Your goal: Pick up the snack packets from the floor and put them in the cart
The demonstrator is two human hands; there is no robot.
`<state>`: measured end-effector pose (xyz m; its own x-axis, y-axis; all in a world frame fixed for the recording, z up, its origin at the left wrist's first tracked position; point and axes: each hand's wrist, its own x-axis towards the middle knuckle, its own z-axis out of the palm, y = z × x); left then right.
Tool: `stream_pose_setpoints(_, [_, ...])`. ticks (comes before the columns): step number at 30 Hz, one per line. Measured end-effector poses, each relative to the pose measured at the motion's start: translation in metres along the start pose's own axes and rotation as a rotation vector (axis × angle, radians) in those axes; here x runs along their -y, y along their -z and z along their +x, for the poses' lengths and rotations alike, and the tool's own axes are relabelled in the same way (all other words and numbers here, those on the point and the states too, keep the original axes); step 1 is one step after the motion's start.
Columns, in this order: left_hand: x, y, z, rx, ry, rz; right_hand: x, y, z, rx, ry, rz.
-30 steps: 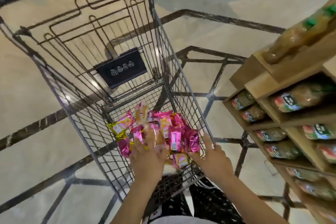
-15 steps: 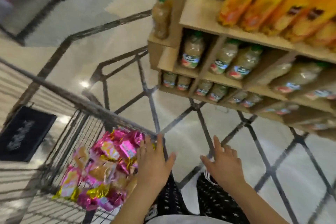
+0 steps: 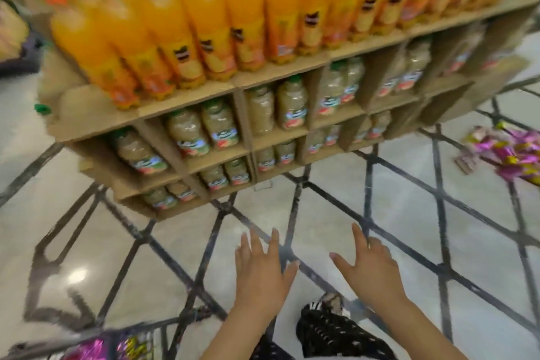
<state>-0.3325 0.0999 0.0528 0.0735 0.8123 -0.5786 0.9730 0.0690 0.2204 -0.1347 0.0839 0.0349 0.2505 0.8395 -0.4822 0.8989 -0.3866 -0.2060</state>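
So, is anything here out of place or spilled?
Yes. A loose heap of pink and gold snack packets lies scattered on the floor at the far right, past the end of the drinks shelf. The bottles on the shelf stand in tidy rows.

In front of me stands a brown board shelf unit (image 3: 87,105). Orange drink bottles (image 3: 204,23) crowd its top in tight, blurred rows. Below, its compartments hold pale, cloudy bottles (image 3: 190,131) with green caps, mostly in twos. The floor (image 3: 409,213) is glossy pale stone crossed by dark lines (image 3: 368,184) in diamonds. My black, white-flecked trouser leg (image 3: 336,333) shows at the bottom edge.
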Motion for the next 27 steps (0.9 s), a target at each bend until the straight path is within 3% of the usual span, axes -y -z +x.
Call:
stream_pose_setpoints(9, [-0.173,-0.011,0.042,0.075,-0.223,0.107,-0.149,0.063,0.031,-0.115,-0.260,0.264])
stream_pose_setpoints(19, [-0.286,-0.010,0.091,0.131,-0.423,0.344,-0.224,0.082,0.052,-0.155,-0.497,0.492])
stream_pose_setpoints(27, [-0.415,0.000,0.176,0.199,-0.667,0.444,-0.294,0.132,0.119,-0.221,-0.674,0.545])
